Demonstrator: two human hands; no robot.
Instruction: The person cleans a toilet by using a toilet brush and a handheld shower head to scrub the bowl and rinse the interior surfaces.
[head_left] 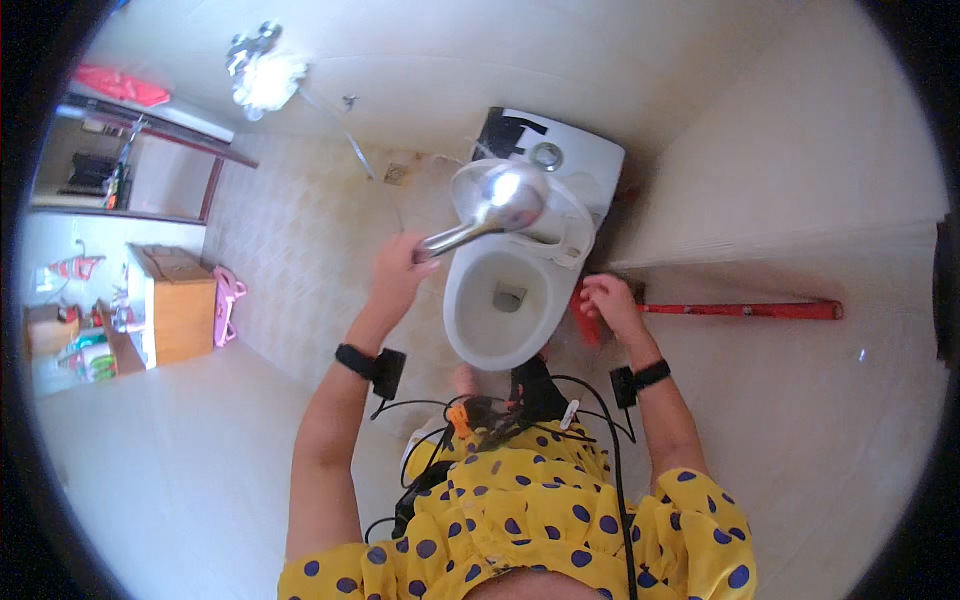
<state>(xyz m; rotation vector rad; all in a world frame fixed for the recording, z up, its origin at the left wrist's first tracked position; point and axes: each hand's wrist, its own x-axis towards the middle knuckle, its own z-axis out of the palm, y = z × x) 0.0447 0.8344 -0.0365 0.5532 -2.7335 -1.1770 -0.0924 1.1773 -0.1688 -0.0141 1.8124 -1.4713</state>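
Note:
My left hand is closed around the handle of a shiny silver shower head. Its round head is over the raised lid and seat of a white toilet. A thin line, probably its hose, runs from the wall tap towards that hand. To the right of the bowl, my right hand hovers with loosely curled fingers, and nothing shows in them. Behind it, a long red handle and a red piece show; whether they join is hidden.
The cistern with its round button is against the far wall. A floor drain lies left of it. At the left are a wooden cabinet, a pink plastic item and a doorway. Black cables hang about my waist.

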